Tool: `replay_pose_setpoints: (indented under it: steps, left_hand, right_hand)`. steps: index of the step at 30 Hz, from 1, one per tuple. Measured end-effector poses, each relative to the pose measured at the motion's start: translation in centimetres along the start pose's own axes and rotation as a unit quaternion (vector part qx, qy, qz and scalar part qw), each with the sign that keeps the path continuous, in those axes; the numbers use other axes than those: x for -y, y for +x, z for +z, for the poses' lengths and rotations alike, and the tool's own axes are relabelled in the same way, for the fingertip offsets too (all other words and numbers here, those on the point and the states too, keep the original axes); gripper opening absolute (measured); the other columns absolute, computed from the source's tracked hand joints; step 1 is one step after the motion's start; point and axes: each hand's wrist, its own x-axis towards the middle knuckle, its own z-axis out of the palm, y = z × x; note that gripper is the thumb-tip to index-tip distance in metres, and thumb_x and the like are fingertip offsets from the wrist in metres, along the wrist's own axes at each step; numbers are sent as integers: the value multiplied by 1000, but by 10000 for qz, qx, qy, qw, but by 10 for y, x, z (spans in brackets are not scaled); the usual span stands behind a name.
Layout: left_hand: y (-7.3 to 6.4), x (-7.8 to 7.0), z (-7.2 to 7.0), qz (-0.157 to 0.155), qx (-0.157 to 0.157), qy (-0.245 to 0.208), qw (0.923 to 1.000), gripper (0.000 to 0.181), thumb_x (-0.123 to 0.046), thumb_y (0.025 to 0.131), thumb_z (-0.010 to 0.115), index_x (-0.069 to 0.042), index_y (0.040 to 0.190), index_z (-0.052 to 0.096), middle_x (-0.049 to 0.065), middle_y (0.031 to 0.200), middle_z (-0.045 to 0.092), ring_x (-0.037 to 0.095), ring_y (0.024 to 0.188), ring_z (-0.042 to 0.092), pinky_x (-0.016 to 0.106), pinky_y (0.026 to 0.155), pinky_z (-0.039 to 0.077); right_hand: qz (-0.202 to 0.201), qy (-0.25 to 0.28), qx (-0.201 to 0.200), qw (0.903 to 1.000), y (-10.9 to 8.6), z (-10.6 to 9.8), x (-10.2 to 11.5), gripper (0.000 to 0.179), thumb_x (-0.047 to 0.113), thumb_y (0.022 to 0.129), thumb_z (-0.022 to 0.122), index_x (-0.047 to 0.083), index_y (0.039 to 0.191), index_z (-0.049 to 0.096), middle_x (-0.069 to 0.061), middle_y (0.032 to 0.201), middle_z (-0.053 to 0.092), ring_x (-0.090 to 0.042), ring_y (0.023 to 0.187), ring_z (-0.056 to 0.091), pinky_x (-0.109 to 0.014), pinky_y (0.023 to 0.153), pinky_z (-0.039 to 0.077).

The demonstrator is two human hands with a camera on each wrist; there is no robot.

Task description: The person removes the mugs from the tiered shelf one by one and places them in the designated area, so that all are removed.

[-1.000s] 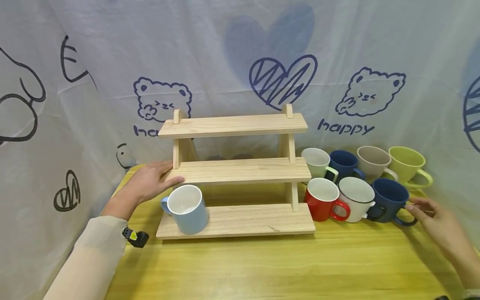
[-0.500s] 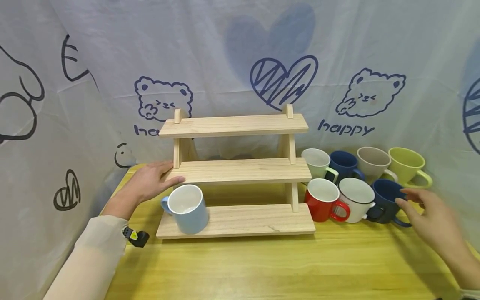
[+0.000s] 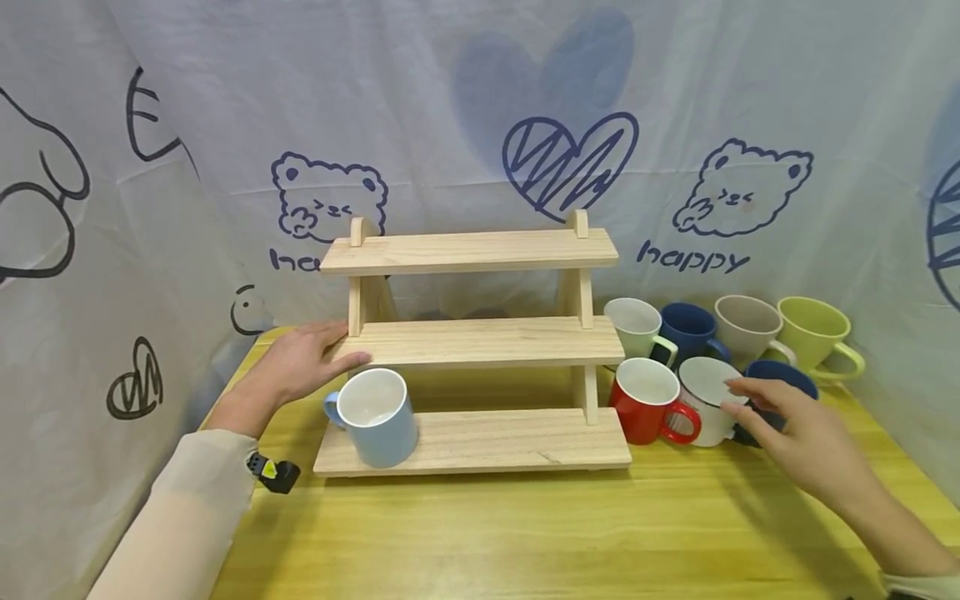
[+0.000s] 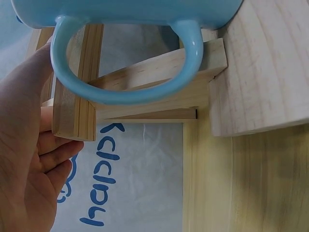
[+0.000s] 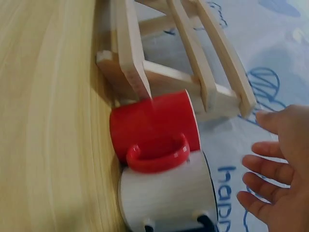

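Observation:
My left hand [image 3: 306, 365] grips the left end of the middle tier of a three-tier wooden display shelf [image 3: 480, 340], thumb on top; in the left wrist view its fingers [image 4: 60, 154] bend under the board. A light blue mug [image 3: 384, 429] stands on the bottom tier's left end, handle to the left. At the right, my right hand [image 3: 806, 442] hovers over the white dark-rimmed mug [image 3: 701, 417] and the front dark blue mug [image 3: 783, 375], partly hiding both. Its fingers are spread, holding nothing. A red mug [image 5: 149, 123] stands beside the shelf.
Behind the front mugs stand a pale mug [image 3: 630, 321], another dark blue mug [image 3: 686, 329], a beige-grey mug [image 3: 742, 325] and a yellow-green mug [image 3: 813, 329]. All sit close together on the yellow wooden table [image 3: 480, 542]. A printed curtain [image 3: 450, 100] hangs behind and at the sides.
My right hand has moved left, from the front dark blue mug's handle across that mug towards the white mug. The left hand has kept its hold on the shelf.

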Motion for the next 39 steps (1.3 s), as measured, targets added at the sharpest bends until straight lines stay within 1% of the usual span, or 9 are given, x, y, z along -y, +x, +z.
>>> replay_pose_setpoints:
  steps: [7, 11, 13, 16, 20, 23, 26, 33, 39]
  left_hand:
    - [0, 0, 0, -13, 4, 45, 10000, 76, -61, 93, 55, -5, 145, 48, 23, 143, 47, 46, 130, 43, 58, 105, 36]
    - [0, 1, 1, -74, 51, 47, 9999, 78, -63, 92, 53, -6, 145, 47, 23, 144, 46, 46, 131, 42, 59, 105, 36]
    - [0, 1, 1, -98, 82, 32, 9999, 79, -64, 92, 53, -6, 145, 47, 23, 144, 46, 45, 131, 42, 59, 106, 35]
    - [1, 2, 1, -112, 115, 35, 9999, 80, -65, 92, 52, -6, 145, 47, 23, 144, 46, 46, 132, 41, 59, 106, 35]
    - [1, 2, 2, -121, 117, 32, 9999, 80, -65, 92, 51, -6, 145, 47, 23, 144, 46, 46, 131, 41, 60, 106, 35]
    - [1, 2, 2, -129, 114, 23, 9998, 79, -65, 92, 51, -7, 145, 47, 23, 144, 46, 46, 131, 41, 60, 105, 35]
    - [1, 2, 1, -124, 119, 34, 9998, 79, -65, 92, 51, -6, 145, 47, 23, 145, 46, 46, 132, 41, 60, 106, 35]
    - [2, 3, 2, -93, 76, -12, 9999, 80, -64, 92, 53, -6, 146, 46, 22, 145, 46, 45, 132, 41, 59, 106, 35]
    - [1, 3, 2, -149, 120, -54, 9998, 82, -65, 91, 52, -6, 147, 44, 23, 146, 44, 45, 133, 40, 59, 107, 33]
  right_hand:
    - [-745, -243, 259, 9966, 4, 13, 24, 46, 26, 86, 76, 8, 126, 64, -16, 121, 65, -40, 114, 55, -62, 88, 44]
    - [-1277, -308, 229, 9911, 8, 23, 37, 50, 26, 80, 81, 10, 124, 65, -11, 118, 66, -33, 111, 57, -57, 89, 46]
    - [-1552, -303, 190, 9872, 10, 28, 42, 50, 25, 77, 83, 11, 122, 66, -7, 115, 67, -27, 104, 59, -51, 86, 49]
    - [-1832, -248, 246, 9824, 13, 35, 51, 50, 26, 77, 82, 13, 123, 66, -3, 114, 67, -23, 103, 59, -47, 86, 48]
    - [-2033, -174, 494, 9777, 17, 43, 64, 51, 30, 82, 79, 15, 128, 63, -3, 121, 64, -25, 112, 57, -51, 93, 46]
    - [-2190, -188, 555, 9740, 20, 49, 75, 51, 35, 84, 76, 15, 129, 62, -4, 123, 63, -25, 115, 57, -54, 93, 46]
    - [-2344, -89, 554, 9705, 23, 55, 85, 51, 37, 84, 76, 14, 128, 63, -4, 124, 63, -25, 116, 56, -52, 94, 47]
    - [-2473, 88, 1006, 9637, 30, 69, 109, 54, 45, 89, 69, 14, 131, 61, 0, 128, 60, -21, 121, 53, -46, 100, 45]
    - [-2708, 219, 1156, 9554, 33, 79, 127, 53, 49, 91, 64, 16, 132, 61, 3, 126, 59, -17, 120, 53, -42, 100, 46]
